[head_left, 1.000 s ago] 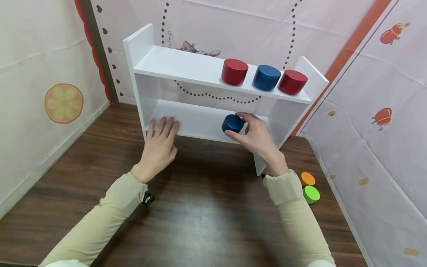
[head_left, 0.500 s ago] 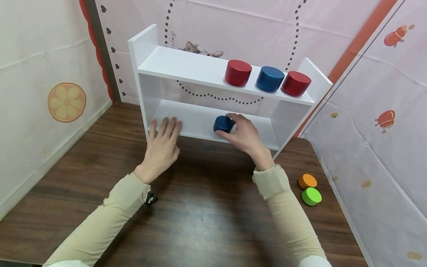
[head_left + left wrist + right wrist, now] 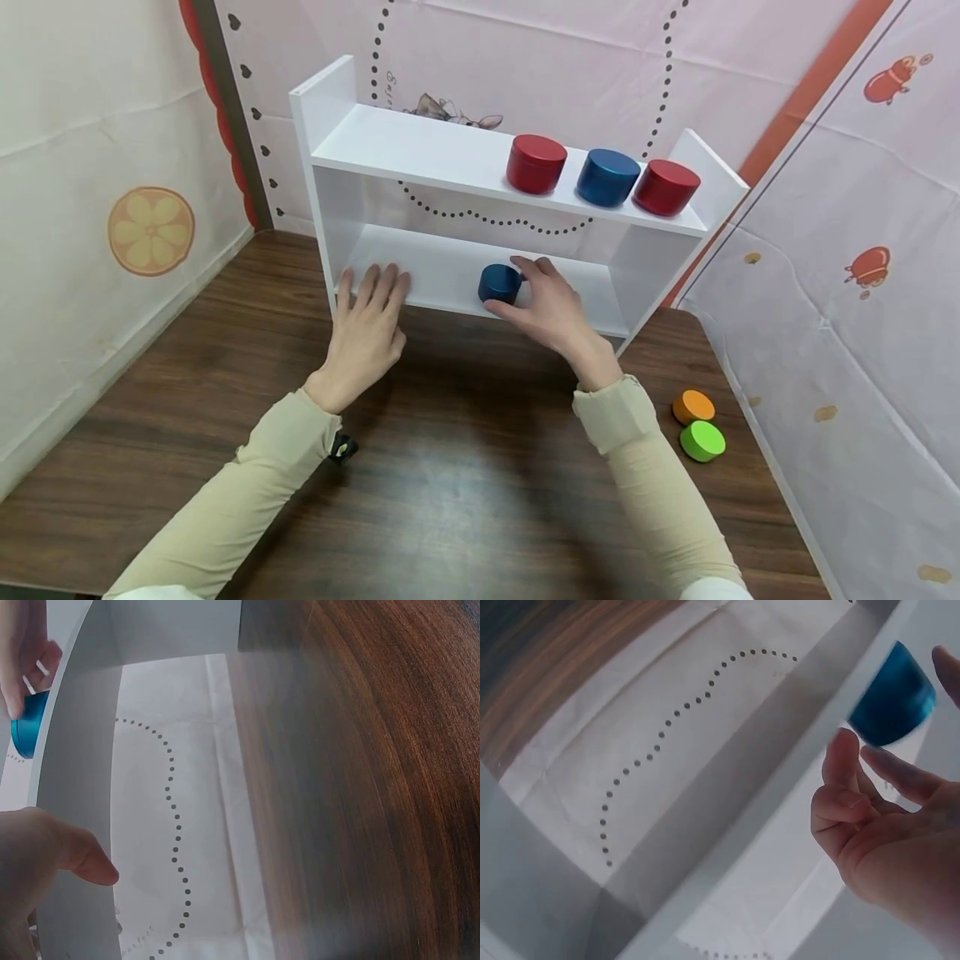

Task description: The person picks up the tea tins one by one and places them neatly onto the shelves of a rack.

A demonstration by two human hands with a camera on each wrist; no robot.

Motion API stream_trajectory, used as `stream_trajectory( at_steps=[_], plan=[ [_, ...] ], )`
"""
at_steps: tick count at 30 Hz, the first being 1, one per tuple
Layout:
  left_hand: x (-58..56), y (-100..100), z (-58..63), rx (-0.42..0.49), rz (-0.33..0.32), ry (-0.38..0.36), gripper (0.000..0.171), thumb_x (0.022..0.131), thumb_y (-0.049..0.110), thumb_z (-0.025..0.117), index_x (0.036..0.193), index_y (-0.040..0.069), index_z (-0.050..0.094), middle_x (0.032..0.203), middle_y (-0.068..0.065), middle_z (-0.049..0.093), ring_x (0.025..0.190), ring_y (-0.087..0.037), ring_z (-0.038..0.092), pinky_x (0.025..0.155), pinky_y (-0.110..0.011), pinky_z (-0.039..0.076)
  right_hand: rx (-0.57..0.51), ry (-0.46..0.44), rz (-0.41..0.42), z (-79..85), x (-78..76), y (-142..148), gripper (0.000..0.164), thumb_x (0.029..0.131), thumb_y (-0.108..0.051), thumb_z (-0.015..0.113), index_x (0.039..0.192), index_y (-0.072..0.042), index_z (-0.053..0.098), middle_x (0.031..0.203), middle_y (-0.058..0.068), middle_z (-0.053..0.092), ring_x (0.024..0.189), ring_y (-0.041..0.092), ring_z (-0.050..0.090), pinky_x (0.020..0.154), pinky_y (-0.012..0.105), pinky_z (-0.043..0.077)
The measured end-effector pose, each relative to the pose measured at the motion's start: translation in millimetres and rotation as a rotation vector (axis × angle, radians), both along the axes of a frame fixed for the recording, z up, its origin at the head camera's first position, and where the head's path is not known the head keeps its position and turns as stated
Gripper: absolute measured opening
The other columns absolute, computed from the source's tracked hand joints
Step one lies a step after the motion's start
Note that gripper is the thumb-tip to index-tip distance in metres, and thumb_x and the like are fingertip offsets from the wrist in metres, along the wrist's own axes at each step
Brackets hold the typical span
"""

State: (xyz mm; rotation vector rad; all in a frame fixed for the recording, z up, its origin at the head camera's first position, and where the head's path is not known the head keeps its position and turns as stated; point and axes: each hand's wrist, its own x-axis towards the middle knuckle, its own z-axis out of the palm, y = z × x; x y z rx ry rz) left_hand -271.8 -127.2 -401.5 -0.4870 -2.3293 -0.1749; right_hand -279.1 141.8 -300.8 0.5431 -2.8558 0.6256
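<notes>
A dark blue round tin [image 3: 498, 284] sits on the lower board of the white shelf unit [image 3: 442, 260], near its front edge. Around its right side, my right hand [image 3: 551, 308] has thumb and fingers spread, and in the right wrist view a gap shows between a fingertip [image 3: 946, 671] and the tin [image 3: 894, 697]. My left hand [image 3: 360, 333] rests with straight fingers on the left part of the lower board. The left wrist view shows its thumb [image 3: 91, 862] below the board's front edge.
On the upper board stand a red tin [image 3: 536, 165], a blue tin [image 3: 607, 177] and another red tin [image 3: 666, 187]. An orange round piece [image 3: 693, 407] and a green one [image 3: 702, 441] lie on the dark wooden table [image 3: 450, 500] at right. Printed cloth walls surround the table.
My right hand has brought the blue tin leftward along the lower board and lowered it. Its fingers have since loosened from the tin. The left hand stays in place; the view shifted slightly.
</notes>
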Motion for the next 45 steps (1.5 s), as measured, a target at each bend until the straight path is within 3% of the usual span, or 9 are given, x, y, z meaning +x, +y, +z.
stream_trajectory(
  at_steps=[7, 13, 17, 23, 25, 28, 32, 37, 45],
  plan=[
    [-0.3, 1, -0.4, 0.004, 0.003, -0.004, 0.064, 0.078, 0.007, 0.058, 0.140, 0.004, 0.042, 0.146, -0.019, 0.044, 0.136, -0.040, 0.036, 0.116, -0.060, 0.017, -0.075, 0.179, -0.003, -6.8, 31.2, 44, 0.057, 0.086, -0.039, 0.069, 0.131, -0.008, 0.055, 0.108, 0.012, 0.062, 0.072, 0.021, 0.052, 0.063, 0.030, 0.046],
    [-0.3, 2, -0.9, 0.005, 0.001, -0.004, 0.064, 0.078, 0.007, 0.057, 0.141, 0.004, 0.042, 0.146, -0.019, 0.044, 0.136, -0.040, 0.036, 0.116, -0.059, 0.017, -0.103, 0.393, -0.098, -33.8, 52.8, 97, 0.037, 0.084, -0.024, 0.073, 0.113, -0.003, 0.065, 0.089, 0.010, 0.067, 0.060, 0.017, 0.050, 0.054, 0.025, 0.039],
    [0.0, 2, -0.4, 0.008, -0.003, 0.008, 0.064, 0.078, 0.006, 0.058, 0.140, 0.004, 0.043, 0.145, -0.019, 0.045, 0.136, -0.040, 0.037, 0.115, -0.059, 0.018, -0.090, 0.429, -0.208, -51.3, 65.7, 131, 0.033, 0.082, -0.019, 0.073, 0.109, -0.001, 0.067, 0.088, 0.013, 0.069, 0.059, 0.019, 0.052, 0.053, 0.027, 0.038],
    [-0.6, 3, -0.4, 0.007, -0.004, 0.018, 0.064, 0.078, 0.006, 0.059, 0.140, 0.004, 0.043, 0.145, -0.019, 0.046, 0.135, -0.039, 0.038, 0.115, -0.059, 0.018, 0.090, 0.172, -0.483, -69.4, 92.9, 172, 0.074, 0.090, -0.040, 0.063, 0.141, 0.006, 0.037, 0.118, 0.033, 0.048, 0.078, 0.041, 0.055, 0.049, 0.044, 0.043],
    [-0.4, 3, -0.6, 0.004, -0.003, 0.019, 0.064, 0.078, 0.006, 0.059, 0.140, 0.004, 0.043, 0.145, -0.019, 0.046, 0.135, -0.039, 0.038, 0.115, -0.058, 0.019, 0.145, 0.084, -0.558, -75.8, 100.3, 183, 0.086, 0.089, -0.049, 0.060, 0.141, 0.011, 0.028, 0.118, 0.039, 0.041, 0.086, 0.049, 0.049, 0.054, 0.051, 0.044],
    [-0.4, 3, -0.5, 0.004, 0.000, 0.023, 0.064, 0.078, 0.007, 0.059, 0.140, 0.005, 0.043, 0.145, -0.019, 0.046, 0.135, -0.039, 0.038, 0.115, -0.059, 0.019, 0.213, 0.008, -0.635, -86.7, 107.2, 198, 0.092, 0.087, -0.059, 0.057, 0.127, 0.020, 0.032, 0.106, 0.042, 0.041, 0.089, 0.055, 0.043, 0.062, 0.058, 0.042],
    [-1.2, 2, -0.1, 0.010, -0.001, 0.030, 0.063, 0.078, 0.007, 0.059, 0.140, 0.004, 0.044, 0.145, -0.018, 0.046, 0.136, -0.039, 0.038, 0.114, -0.059, 0.020, 0.264, -0.125, -0.705, -97.0, 110.9, 214, 0.094, 0.085, -0.064, 0.055, 0.111, 0.024, 0.038, 0.096, 0.043, 0.042, 0.087, 0.059, 0.043, 0.063, 0.060, 0.041],
    [-1.5, 1, -1.2, 0.013, -0.004, 0.035, 0.063, 0.077, 0.006, 0.059, 0.139, 0.004, 0.044, 0.144, -0.019, 0.046, 0.135, -0.039, 0.039, 0.114, -0.059, 0.020, 0.212, -0.340, -0.738, -102.9, 110.1, 227, 0.084, 0.088, -0.057, 0.055, 0.110, 0.023, 0.037, 0.101, 0.041, 0.044, 0.088, 0.055, 0.051, 0.063, 0.057, 0.043],
    [-1.8, 1, -2.0, 0.009, -0.006, 0.028, 0.063, 0.078, 0.006, 0.058, 0.140, 0.004, 0.043, 0.145, -0.019, 0.045, 0.135, -0.040, 0.038, 0.114, -0.059, 0.019, 0.134, -0.431, -0.743, -114.4, 109.4, 243, 0.071, 0.087, -0.048, 0.059, 0.110, 0.016, 0.040, 0.095, 0.031, 0.049, 0.077, 0.041, 0.053, 0.059, 0.046, 0.042]
  ],
)
